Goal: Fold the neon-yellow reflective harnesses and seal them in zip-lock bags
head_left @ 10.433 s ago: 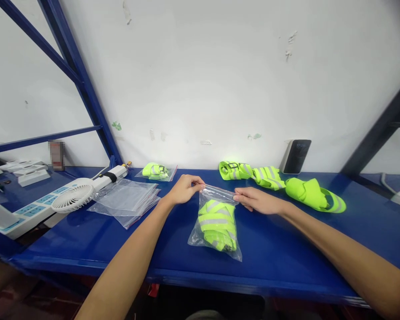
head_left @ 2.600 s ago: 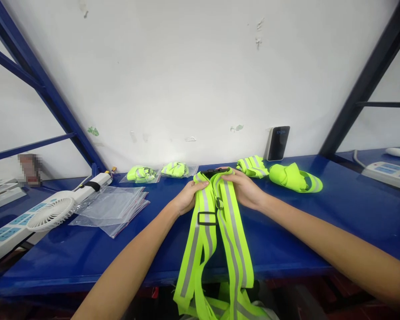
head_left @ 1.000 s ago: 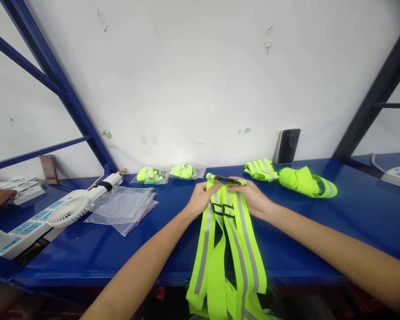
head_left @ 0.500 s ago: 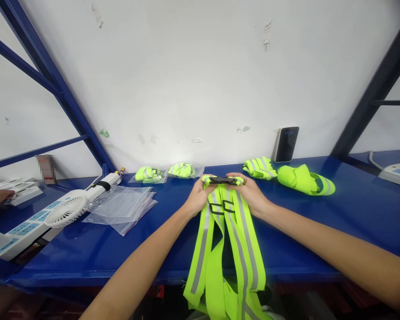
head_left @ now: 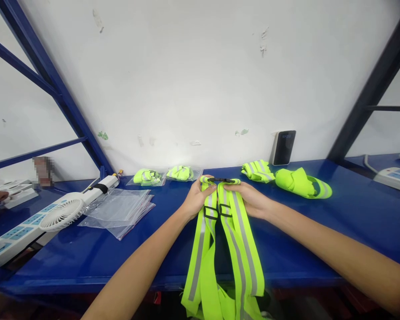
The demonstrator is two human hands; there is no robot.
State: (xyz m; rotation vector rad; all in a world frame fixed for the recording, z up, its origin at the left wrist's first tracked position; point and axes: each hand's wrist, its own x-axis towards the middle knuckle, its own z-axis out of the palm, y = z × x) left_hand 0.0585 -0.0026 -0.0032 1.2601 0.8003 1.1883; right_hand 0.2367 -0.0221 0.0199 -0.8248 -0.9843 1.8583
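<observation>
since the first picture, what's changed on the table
The left hand and right hand released the bagged bundle, now farther back and left, and hold reflective straps instead. The leftmost unbagged roll is gone from its spot. The plastic bags and fan stayed put.

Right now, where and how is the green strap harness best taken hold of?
The harness is probably best gripped at its top, from both sides of the black clasp, as the left hand and right hand do: the straps gather there, while lower down they hang loose.
</observation>
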